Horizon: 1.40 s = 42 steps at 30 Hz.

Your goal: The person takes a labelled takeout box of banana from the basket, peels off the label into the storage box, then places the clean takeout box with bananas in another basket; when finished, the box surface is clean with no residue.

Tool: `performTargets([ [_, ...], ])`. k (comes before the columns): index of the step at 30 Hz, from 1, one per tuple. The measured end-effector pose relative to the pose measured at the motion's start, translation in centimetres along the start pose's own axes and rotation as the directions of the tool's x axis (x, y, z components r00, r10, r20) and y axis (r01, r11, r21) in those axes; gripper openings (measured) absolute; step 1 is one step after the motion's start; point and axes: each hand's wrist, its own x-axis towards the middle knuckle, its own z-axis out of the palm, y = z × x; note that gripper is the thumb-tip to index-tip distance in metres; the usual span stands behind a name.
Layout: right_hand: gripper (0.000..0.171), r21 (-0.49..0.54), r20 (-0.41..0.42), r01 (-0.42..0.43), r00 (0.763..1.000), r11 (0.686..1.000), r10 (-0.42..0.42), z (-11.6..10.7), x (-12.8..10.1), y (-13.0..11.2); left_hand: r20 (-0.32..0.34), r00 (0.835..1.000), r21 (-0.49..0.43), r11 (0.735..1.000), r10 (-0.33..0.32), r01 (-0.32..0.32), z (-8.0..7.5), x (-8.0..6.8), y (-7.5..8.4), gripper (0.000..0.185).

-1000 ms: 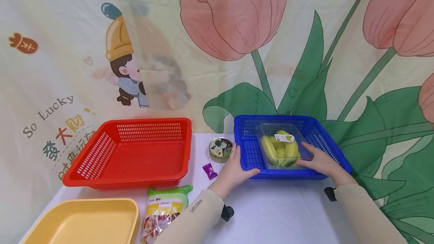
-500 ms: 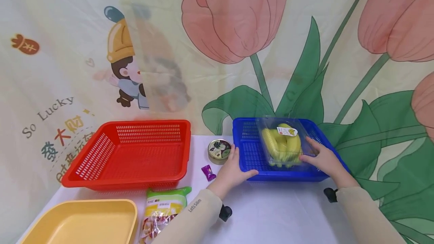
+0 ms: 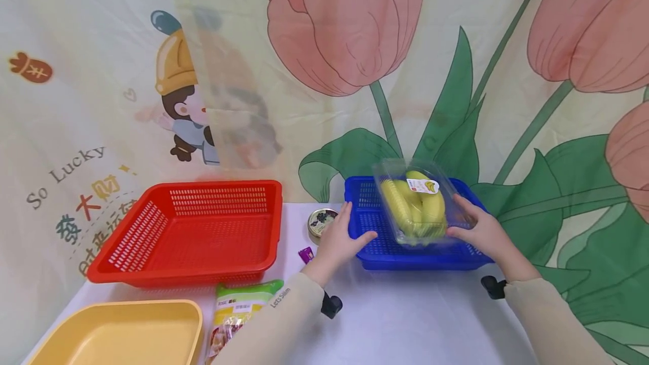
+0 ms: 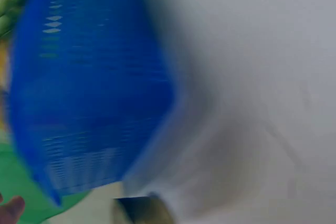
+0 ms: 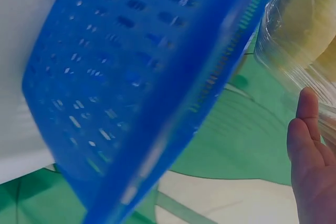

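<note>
One red basket (image 3: 218,241) is standing at left. Left hand (image 3: 337,243), fingers spread wide, is hovering near the left rim of the blue basket (image 3: 426,262). Clear banana box (image 3: 418,207) is hanging tilted above that basket; right hand (image 3: 480,234) is gripping the box's right edge.

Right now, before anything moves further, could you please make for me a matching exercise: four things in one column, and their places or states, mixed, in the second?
Things:
1. Banana pack
2. Round tin
3. Snack bag
4. Yellow tray

Places or states:
A. Partly hidden by the left sleeve
B. At the lower left of the head view, in front of the red basket
C. Held at its side by the right hand
D. On the table, between the red basket and the blue basket

Right pairs: 1-C, 2-D, 3-A, 4-B.
</note>
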Motion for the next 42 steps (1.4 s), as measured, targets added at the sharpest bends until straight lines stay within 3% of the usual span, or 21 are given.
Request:
performTargets([
  [4, 0.084, -0.005, -0.006, 0.024, 1.000, 1.000, -0.024, -0.1, -0.5, -0.9, -0.005, 1.000, -0.164, 0.986, 0.007, -0.008, -2.2, 1.3, 1.0, 0.083],
  [7, 0.083, -0.003, -0.010, 0.051, 0.999, 0.999, -0.051, -0.1, -0.9, -1.6, -0.007, 1.000, -0.236, 0.972, 0.012, -0.013, -3.6, 2.3, 1.8, 0.079],
  [13, 0.085, 0.018, -0.033, 0.109, 0.994, 0.994, -0.108, 0.0, -1.3, -2.9, -0.003, 1.000, -0.226, 0.974, 0.030, -0.030, -5.7, 3.8, 2.5, 0.078],
  [18, 0.087, 0.026, -0.033, 0.152, 0.988, 0.988, -0.151, 0.3, -1.6, -3.7, -0.006, 0.999, -0.258, 0.966, 0.034, -0.034, -6.5, 4.2, 2.4, 0.076],
  [27, 0.094, 0.027, -0.034, 0.313, 0.949, 0.949, -0.313, 1.0, -2.4, -4.5, -0.018, 1.000, -0.354, 0.935, 0.009, -0.015, -7.9, 4.1, 2.3, 0.069],
  [33, 0.092, 0.120, -0.023, 0.387, 0.922, 0.914, -0.387, 1.4, -2.9, -5.0, 0.027, 0.999, -0.259, 0.965, 0.045, -0.037, -8.3, 3.5, 1.6, 0.061],
  [36, 0.092, 0.122, -0.015, 0.382, 0.924, 0.916, -0.383, 1.5, -3.0, -5.2, 0.045, 0.998, -0.206, 0.978, 0.044, -0.034, -8.2, 2.8, 1.3, 0.058],
  [42, 0.092, 0.100, -0.021, 0.361, 0.932, 0.927, -0.361, 1.6, -3.2, -5.2, -0.002, 0.999, -0.243, 0.969, 0.047, -0.046, -8.2, 1.3, 0.9, 0.055],
])
